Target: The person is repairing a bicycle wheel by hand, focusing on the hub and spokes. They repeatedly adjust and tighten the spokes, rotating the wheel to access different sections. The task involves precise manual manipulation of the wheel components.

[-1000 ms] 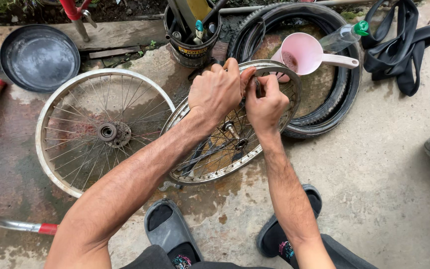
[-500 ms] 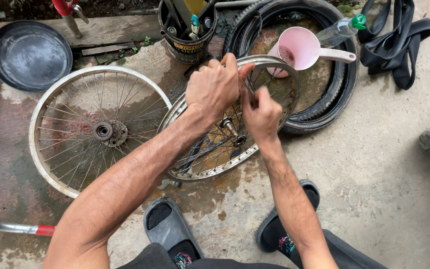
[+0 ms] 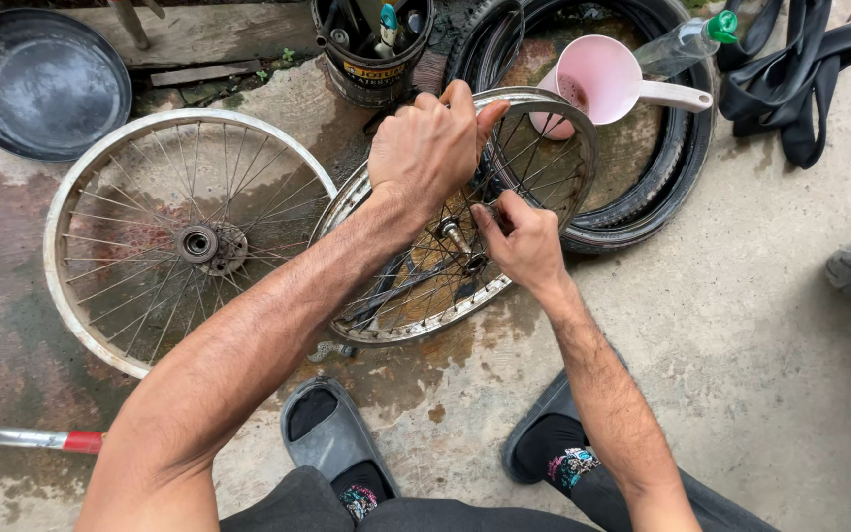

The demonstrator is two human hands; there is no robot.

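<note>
Feet: two grey rubber slippers nearest, planted on the damp concrete floor, knees bent over the work.

Right hand: the right hand sits near the middle of the tilted silver spoked bicycle wheel, fingers pinched shut on something small by the hub; what it pinches is too small to tell.

Left hand: the left hand is curled closed over that wheel's upper rim, steadying it on edge.

Change: a second ago both hands were up at the rim together; now the right one has dropped to the hub while the left has stayed put. I'd judge the work has moved from the rim to the axle area.

Wheel position: it leans against the black rubber tyre lying behind it, lower edge on the floor.

Count, wheels: two, the second silver spoked wheel lying flat to the left.

Count, farther back: one pink plastic scoop, one clear plastic bottle with a green cap, one dark metal bucket of tools, one round dark pan, one black inner tube.
</note>
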